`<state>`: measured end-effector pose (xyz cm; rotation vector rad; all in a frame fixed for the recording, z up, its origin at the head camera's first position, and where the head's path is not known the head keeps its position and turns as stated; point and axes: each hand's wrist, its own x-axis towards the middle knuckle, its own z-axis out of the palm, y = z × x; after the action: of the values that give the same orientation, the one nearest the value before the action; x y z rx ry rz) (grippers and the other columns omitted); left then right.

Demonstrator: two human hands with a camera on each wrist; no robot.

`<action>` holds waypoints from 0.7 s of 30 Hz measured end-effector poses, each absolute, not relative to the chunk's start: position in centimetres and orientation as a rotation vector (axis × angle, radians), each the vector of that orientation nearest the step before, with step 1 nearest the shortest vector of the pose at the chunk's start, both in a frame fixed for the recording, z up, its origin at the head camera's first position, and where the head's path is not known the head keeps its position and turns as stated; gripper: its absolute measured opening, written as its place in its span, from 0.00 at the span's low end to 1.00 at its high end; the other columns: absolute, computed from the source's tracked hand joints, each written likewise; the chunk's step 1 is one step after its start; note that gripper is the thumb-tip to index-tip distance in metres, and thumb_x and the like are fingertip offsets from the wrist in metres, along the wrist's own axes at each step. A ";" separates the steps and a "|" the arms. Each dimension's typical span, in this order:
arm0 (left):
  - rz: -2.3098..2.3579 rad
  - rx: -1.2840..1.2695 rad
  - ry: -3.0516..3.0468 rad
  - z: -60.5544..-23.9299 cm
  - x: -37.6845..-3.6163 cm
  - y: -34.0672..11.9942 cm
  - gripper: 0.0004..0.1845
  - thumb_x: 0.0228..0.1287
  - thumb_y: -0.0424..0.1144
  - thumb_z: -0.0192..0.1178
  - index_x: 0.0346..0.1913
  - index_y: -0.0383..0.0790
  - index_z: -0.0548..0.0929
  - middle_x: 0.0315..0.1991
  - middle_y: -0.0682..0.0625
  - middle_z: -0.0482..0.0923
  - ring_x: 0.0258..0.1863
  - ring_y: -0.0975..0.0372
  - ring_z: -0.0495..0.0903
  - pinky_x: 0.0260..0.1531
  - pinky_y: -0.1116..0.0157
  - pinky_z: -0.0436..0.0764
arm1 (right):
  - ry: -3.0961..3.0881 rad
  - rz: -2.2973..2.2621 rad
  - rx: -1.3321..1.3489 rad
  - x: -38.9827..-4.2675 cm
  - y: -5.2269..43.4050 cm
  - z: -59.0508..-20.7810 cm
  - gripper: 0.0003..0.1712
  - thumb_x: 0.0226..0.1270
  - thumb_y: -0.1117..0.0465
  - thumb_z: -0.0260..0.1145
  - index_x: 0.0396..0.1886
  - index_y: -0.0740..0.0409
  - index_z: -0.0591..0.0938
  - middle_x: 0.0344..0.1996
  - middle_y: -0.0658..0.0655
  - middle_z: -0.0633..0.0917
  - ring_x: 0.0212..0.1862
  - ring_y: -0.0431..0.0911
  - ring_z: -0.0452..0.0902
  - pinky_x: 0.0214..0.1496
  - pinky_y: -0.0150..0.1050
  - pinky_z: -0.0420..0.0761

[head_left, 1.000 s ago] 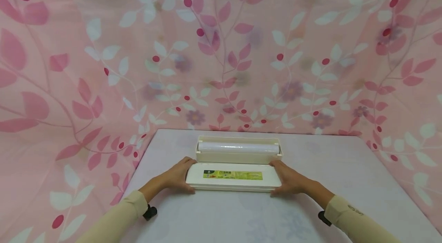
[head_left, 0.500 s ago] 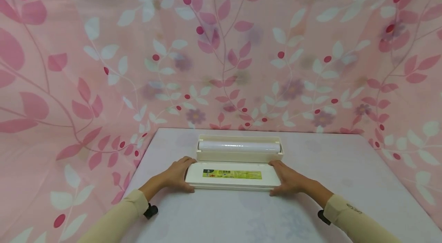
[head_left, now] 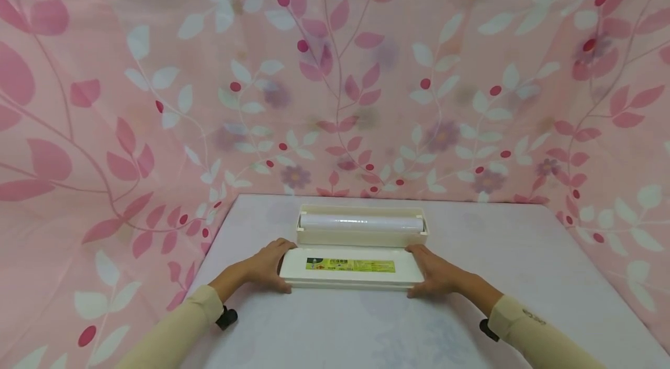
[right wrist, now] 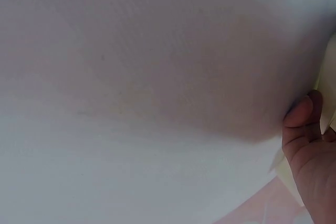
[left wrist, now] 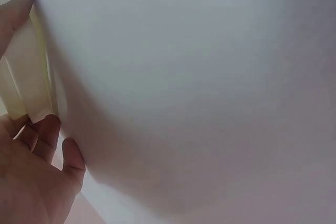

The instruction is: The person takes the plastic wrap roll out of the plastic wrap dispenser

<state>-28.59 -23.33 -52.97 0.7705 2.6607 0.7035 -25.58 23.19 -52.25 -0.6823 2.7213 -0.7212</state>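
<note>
At lower centre of the head view, a cream lid point(head_left: 350, 269) with a yellow-green label lies flat on the table point(head_left: 523, 252), just in front of the open dispenser box point(head_left: 362, 234) holding a film roll point(head_left: 361, 222). Left hand point(head_left: 268, 267) and right hand point(head_left: 435, 272) grip its ends, fingers curled round the edges.

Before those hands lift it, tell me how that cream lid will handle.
The lid looks like rigid moulded plastic, so it should probably stay straight. It seems thin and hollow, likely light. Long and smooth, it may slip unless left hand and right hand grip both ends.
</note>
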 end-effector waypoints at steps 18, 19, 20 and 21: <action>0.835 0.800 2.569 -52.5 -29.1 -24.2 0.54 0.36 0.55 0.81 0.69 0.41 0.67 0.65 0.47 0.68 0.65 0.54 0.67 0.67 0.44 0.66 | 2.743 -0.794 -0.677 -25.4 23.5 -52.6 0.61 0.42 0.42 0.82 0.70 0.66 0.63 0.66 0.62 0.68 0.65 0.53 0.66 0.66 0.57 0.70; 0.837 0.802 2.563 -52.5 -29.0 -24.3 0.54 0.36 0.55 0.81 0.69 0.40 0.68 0.64 0.47 0.69 0.64 0.54 0.67 0.67 0.44 0.66 | 2.734 -0.814 -0.671 -25.3 23.5 -52.7 0.61 0.42 0.43 0.83 0.70 0.66 0.63 0.66 0.62 0.68 0.65 0.54 0.66 0.66 0.57 0.69; 0.838 0.803 2.558 -52.6 -29.0 -24.3 0.54 0.36 0.55 0.81 0.68 0.40 0.68 0.64 0.47 0.69 0.64 0.55 0.67 0.67 0.45 0.66 | 2.726 -0.830 -0.665 -25.2 23.5 -52.8 0.61 0.42 0.43 0.83 0.70 0.66 0.64 0.66 0.62 0.68 0.65 0.54 0.66 0.66 0.58 0.69; 0.834 0.803 2.555 -52.6 -28.9 -24.4 0.54 0.36 0.55 0.81 0.68 0.40 0.68 0.64 0.47 0.69 0.64 0.55 0.67 0.67 0.45 0.66 | 2.717 -0.842 -0.656 -25.1 23.6 -53.0 0.61 0.42 0.44 0.83 0.70 0.66 0.63 0.66 0.62 0.68 0.65 0.54 0.66 0.66 0.57 0.69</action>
<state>-28.90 -24.35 -52.62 0.8033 2.5549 0.8344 -25.14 23.56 -52.95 -0.6555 2.7171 -0.8425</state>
